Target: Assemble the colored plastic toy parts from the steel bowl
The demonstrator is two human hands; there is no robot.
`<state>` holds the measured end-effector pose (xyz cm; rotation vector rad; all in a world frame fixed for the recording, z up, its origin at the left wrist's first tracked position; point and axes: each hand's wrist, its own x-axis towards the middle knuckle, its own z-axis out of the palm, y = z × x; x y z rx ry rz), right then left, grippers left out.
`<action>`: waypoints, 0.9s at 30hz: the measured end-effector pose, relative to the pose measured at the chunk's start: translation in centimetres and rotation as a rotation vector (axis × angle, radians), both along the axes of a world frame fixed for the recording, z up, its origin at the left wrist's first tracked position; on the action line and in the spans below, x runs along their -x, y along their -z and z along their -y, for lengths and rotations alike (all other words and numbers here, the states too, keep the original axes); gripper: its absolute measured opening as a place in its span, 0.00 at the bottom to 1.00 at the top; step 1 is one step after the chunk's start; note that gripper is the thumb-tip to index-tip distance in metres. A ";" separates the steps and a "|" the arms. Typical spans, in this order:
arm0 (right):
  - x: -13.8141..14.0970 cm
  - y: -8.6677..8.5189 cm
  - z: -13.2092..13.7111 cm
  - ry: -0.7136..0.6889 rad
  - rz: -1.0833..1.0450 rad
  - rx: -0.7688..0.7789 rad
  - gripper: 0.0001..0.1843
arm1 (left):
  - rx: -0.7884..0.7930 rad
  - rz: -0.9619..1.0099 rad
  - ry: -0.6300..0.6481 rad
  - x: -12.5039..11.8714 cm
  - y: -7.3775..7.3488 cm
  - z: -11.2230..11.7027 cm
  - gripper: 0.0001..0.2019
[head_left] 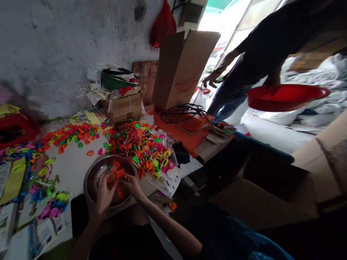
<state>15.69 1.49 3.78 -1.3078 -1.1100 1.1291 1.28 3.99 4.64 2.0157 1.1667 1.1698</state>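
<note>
Over a round metal bowl (88, 173), both of my hands come together at a bright orange plastic piece (117, 174) whose exact kind I cannot make out. My left hand (105, 193) has its fingers closed round the piece's lower left side. From the right, my right hand (133, 186) pinches at its edge with thumb and fingers pressed together. More orange shows low inside the bowl, partly covered by my hands. Just behind the bowl lies a big heap of small orange, green, yellow and pink plastic pieces (135, 144).
More coloured pieces (73, 133) spread along the wall and the table's left side. A dark phone-like slab (79, 215) lies left of the bowl. Behind the heap stand a small carton (126, 107) and a tall carton (184, 68). At right, a person holds a red basin (287, 98).
</note>
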 end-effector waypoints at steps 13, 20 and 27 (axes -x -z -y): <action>0.3 2.2 2.2 -0.163 0.190 0.019 0.17 | 0.416 0.011 -0.002 5.2 3.4 0.5 0.15; -1.9 -0.3 2.9 -0.532 0.238 -0.073 0.16 | 0.379 -0.332 0.538 5.4 -1.3 2.2 0.12; -1.9 -0.8 3.8 -0.481 0.200 -0.099 0.17 | 0.222 -0.443 0.495 5.2 -2.2 3.0 0.16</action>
